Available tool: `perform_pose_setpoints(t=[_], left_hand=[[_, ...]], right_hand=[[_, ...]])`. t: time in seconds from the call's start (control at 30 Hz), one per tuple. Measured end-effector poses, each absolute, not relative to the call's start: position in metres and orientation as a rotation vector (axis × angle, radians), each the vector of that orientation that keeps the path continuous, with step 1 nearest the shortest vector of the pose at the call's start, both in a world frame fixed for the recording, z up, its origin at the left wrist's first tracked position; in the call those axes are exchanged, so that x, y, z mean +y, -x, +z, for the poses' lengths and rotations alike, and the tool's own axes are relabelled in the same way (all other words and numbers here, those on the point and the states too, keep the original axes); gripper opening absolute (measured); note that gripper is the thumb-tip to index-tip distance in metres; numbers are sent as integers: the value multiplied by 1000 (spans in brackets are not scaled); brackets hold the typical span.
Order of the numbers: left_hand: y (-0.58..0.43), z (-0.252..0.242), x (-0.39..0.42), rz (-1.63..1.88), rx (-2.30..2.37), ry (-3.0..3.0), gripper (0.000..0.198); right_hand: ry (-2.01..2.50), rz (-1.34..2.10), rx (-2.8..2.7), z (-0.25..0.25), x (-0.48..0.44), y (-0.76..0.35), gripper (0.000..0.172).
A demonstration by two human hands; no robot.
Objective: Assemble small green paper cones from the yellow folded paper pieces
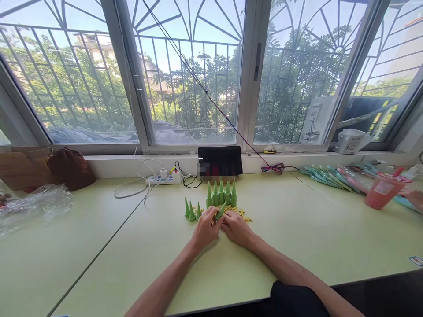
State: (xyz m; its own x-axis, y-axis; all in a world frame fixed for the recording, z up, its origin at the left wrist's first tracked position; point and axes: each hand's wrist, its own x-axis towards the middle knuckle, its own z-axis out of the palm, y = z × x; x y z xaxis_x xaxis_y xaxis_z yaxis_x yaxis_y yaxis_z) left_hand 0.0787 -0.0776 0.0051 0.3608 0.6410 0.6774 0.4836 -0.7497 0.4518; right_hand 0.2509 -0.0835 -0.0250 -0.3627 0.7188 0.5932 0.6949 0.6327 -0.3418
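My left hand [205,228] is closed around a green pointed cone [221,210], which tilts to the right with its tip up. Close against it, the bent fingers of my right hand [238,228] come together at the cone's lower end; whatever they grip is hidden. Small yellow pieces [243,214] lie scattered on the table behind and beside my hands. Just beyond them stands a row of several green cones on wider green bases [221,196]. More green cones [191,213] stand upright to the left of my left hand.
Behind the green row a dark-screened tablet [220,160] leans by the window wall. A power strip [163,179] with cables lies left of it. Clear plastic wrap [36,209] and a brown bag [70,169] are far left. A red drink cup [385,190] stands right, near another person's hand [414,198].
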Motion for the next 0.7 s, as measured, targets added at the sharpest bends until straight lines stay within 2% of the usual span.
perform_pose_setpoints(t=[0.37, 0.7], left_hand=[[-79, 5, -78, 1333, 1014, -2444, 4], [-81, 7, -77, 1473, 1050, -2359, 6]], right_hand=[[1073, 61, -2110, -25, -83, -252, 18], [1082, 39, -2037, -21, -85, -252, 16]])
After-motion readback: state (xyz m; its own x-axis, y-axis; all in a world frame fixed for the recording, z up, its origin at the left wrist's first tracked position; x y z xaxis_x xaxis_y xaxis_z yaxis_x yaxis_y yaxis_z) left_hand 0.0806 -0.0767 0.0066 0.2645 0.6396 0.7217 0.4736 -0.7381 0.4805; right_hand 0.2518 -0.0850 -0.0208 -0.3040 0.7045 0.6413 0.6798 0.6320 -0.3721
